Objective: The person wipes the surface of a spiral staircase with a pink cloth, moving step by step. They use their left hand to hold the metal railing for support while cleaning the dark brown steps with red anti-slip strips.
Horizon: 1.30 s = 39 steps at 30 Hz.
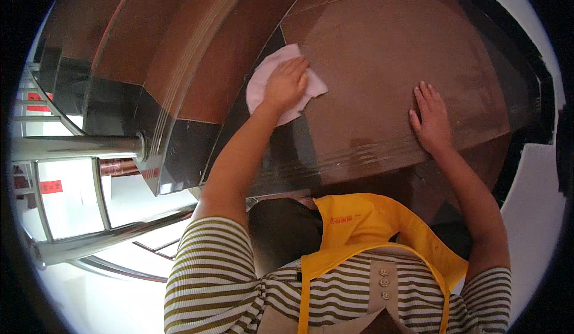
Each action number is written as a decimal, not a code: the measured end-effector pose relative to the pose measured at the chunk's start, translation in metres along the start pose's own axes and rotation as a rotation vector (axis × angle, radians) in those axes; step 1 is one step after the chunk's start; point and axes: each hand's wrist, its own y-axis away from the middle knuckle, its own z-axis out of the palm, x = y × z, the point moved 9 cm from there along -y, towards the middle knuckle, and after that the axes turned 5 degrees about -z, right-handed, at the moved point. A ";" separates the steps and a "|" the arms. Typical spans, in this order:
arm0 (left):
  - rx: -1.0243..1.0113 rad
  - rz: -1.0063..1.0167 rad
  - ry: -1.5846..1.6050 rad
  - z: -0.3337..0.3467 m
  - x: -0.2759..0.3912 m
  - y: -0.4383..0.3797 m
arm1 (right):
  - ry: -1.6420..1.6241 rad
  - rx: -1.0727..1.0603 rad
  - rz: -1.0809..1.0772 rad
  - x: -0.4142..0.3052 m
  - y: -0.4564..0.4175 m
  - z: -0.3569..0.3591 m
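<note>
My left hand [288,83] lies flat on a pale pink cloth [262,81], pressing it against a dark border strip at the left part of a brown tiled stair landing [372,65]. The cloth spreads out around my fingers, and one corner reaches onto the brown tile. My right hand [431,116] rests palm down on the same brown tile, near its grooved front edge, with no object in it. The fingers of my right hand point away from me, the thumb a little apart.
More brown and black stair steps [193,65] with grooved edges curve away at the left. A metal railing [80,148] with round posts stands at the far left. A white wall [529,186] borders the right side. A yellow apron [358,217] hangs in front of my body.
</note>
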 end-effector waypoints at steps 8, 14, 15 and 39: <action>-0.125 -0.266 -0.198 -0.024 -0.001 0.069 | -0.045 0.086 -0.037 0.000 0.001 -0.004; -0.227 -0.121 -0.075 0.029 0.101 0.040 | -0.104 0.108 -0.018 0.002 0.003 -0.006; -0.226 -0.058 -0.054 0.038 0.127 0.028 | -0.109 0.090 -0.019 0.002 0.003 -0.004; 0.046 -0.444 -0.134 0.001 0.007 0.012 | -0.339 0.060 -0.205 -0.062 -0.020 -0.004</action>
